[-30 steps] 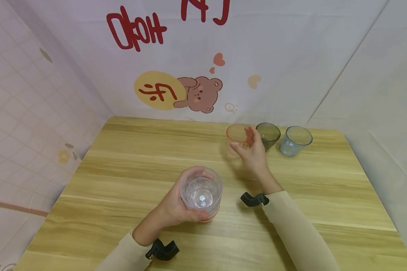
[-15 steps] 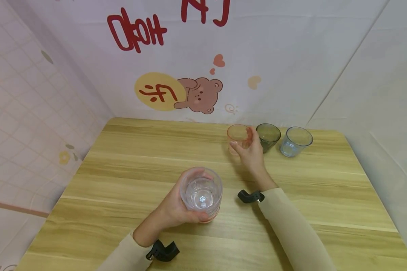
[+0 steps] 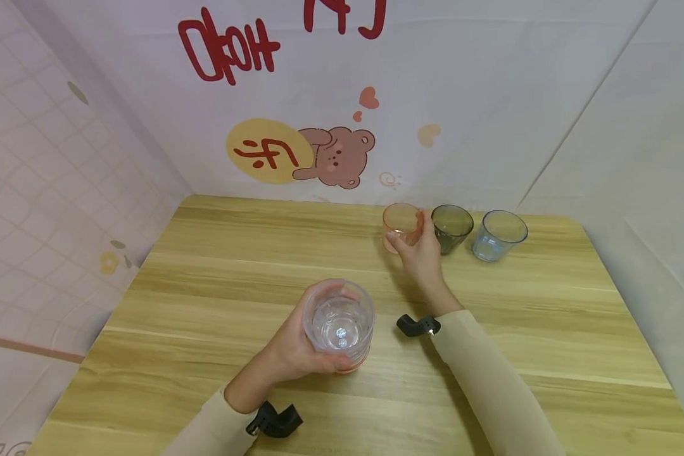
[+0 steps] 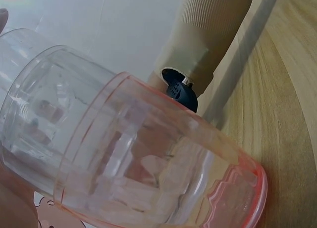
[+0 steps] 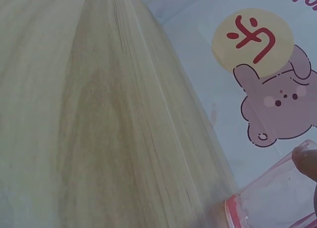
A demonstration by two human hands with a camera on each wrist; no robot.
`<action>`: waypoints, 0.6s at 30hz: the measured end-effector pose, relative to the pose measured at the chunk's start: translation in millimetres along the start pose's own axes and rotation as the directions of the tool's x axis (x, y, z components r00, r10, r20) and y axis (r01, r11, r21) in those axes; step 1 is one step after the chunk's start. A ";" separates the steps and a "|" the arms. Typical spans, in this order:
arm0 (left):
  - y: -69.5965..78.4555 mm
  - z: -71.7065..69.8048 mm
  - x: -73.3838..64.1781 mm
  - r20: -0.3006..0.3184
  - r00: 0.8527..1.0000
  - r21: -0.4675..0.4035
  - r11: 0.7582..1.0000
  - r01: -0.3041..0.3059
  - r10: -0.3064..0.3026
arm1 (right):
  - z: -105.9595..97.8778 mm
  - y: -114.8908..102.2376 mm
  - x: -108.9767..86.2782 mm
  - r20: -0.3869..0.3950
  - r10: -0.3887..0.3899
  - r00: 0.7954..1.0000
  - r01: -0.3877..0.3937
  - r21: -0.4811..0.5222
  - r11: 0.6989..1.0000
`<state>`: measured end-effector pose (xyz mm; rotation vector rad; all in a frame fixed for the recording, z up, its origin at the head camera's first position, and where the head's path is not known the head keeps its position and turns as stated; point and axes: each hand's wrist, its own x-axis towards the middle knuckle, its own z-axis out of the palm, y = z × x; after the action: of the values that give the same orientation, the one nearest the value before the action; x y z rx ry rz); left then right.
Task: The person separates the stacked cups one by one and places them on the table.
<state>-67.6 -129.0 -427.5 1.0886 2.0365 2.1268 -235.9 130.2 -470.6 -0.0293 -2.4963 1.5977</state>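
Observation:
My left hand [image 3: 296, 345] grips a stack of clear plastic cups [image 3: 340, 326] near the front middle of the table. In the left wrist view, the lowest of them is a pink-tinted cup [image 4: 233, 193] with clear cups [image 4: 64, 89] nested in its mouth. At the table's back, my right hand [image 3: 424, 253] holds an upright orange-pink cup [image 3: 398, 225] between thumb and fingers. The right wrist view catches only part of this cup [image 5: 267, 203] and a fingertip. Just right of that hand stands a dark green cup [image 3: 452, 229]; beyond it is a blue cup [image 3: 498, 235].
The wooden table [image 3: 216, 285] has its back edge against a white cloth wall [image 3: 479, 95] printed with a bear [image 3: 342, 158] and red lettering. More cloth hangs along the left and right sides. Each wrist carries a black camera mount [image 3: 276, 421].
My right hand has shifted slightly back towards the wall with the orange-pink cup, and its forearm has swung a little left. The left hand and its stack stay put.

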 end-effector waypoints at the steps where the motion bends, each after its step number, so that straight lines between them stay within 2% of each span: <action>1: 0.1 0.0 0.0 -0.001 1.000 -0.002 1.000 0.002 -0.002 | 0.6 -0.3 0.3 -0.002 0.002 1.000 -0.002 -0.004 1.000; 11: -0.2 0.4 -1.5 -0.003 1.000 -0.028 1.000 -0.004 0.004 | 3.1 0.6 0.5 -0.010 0.027 1.000 -0.027 0.021 0.999; 18: -2.3 -1.8 -0.8 0.010 0.999 0.002 0.999 -0.036 0.036 | 0.2 -0.7 -1.2 0.010 0.019 1.000 -0.019 0.017 1.000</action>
<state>-68.9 -130.6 -429.7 1.1432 2.0311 2.1315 -234.8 129.5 -470.2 -0.0434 -2.4974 1.6301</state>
